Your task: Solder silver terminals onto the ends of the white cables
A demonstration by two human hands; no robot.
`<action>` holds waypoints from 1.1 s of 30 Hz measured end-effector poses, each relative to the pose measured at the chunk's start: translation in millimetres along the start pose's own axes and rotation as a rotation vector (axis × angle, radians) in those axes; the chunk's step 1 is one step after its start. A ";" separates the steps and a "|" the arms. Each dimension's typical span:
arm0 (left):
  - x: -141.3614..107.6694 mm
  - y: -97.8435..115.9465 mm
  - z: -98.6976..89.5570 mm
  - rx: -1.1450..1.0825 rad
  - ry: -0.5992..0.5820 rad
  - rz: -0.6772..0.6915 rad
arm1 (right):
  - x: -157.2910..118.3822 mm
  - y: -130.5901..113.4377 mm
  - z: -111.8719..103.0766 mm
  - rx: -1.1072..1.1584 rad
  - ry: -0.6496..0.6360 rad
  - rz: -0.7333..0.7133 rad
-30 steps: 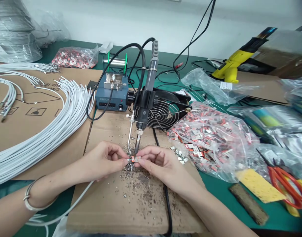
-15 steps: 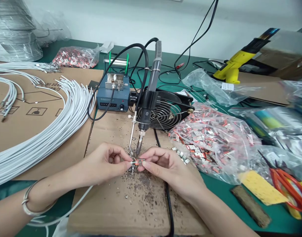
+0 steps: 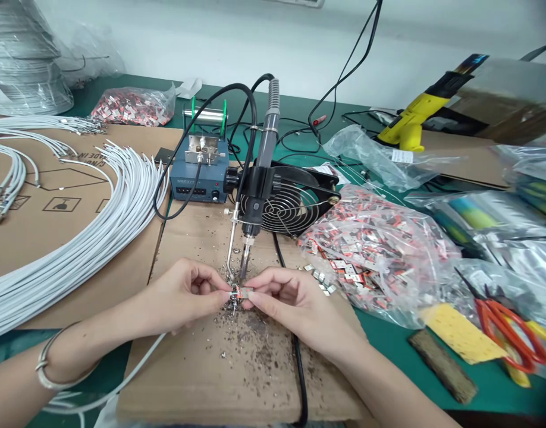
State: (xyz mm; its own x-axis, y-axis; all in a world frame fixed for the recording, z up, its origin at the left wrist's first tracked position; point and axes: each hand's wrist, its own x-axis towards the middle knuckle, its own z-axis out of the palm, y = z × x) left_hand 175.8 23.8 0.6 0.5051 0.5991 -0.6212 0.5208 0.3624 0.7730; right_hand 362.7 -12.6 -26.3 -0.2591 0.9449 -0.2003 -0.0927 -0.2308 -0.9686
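Red-and-silver connector [image 3: 242, 290] pinched by right hand [image 3: 295, 306] fingers under soldering iron tip [image 3: 242, 272]. White cable [image 3: 134, 368] end pinched in left hand [image 3: 184, 294] fingers. On cardboard sheet [image 3: 237, 368] near tabletop's front edge.

Small part [image 3: 241, 290] pinched between left hand [image 3: 188, 294] and right hand [image 3: 295, 306]: too small to identify, fingertips cover its ends. Iron [image 3: 255, 196] tip: contact with the part cannot be told. White wire [image 3: 134, 368] vanishes under the left palm. Scissors [image 3: 514, 333] and wire bundle [image 3: 77, 249] cut off by frame edges. Station [image 3: 201, 178] label illegible.
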 end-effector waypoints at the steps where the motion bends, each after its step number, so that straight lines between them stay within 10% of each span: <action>1: -0.7 0.1 0.0 0.000 -0.001 0.003 | 0.1 -0.4 -0.1 -0.002 0.001 0.000; 18: 3.5 -12.0 0.3 0.116 -0.014 0.104 | -3.2 -1.4 -2.8 -0.259 -0.046 -0.030; 33: -54.4 -24.5 46.5 0.106 -0.108 0.187 | -77.8 -2.8 0.8 -0.272 -0.197 -0.158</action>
State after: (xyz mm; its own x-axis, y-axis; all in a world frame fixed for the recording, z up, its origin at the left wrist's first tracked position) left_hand 167.5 -50.8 9.5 0.6675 0.5665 -0.4833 0.4776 0.1721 0.8615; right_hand 382.4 -85.7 -7.9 -0.4445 0.8949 -0.0388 0.1055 0.0093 -0.9944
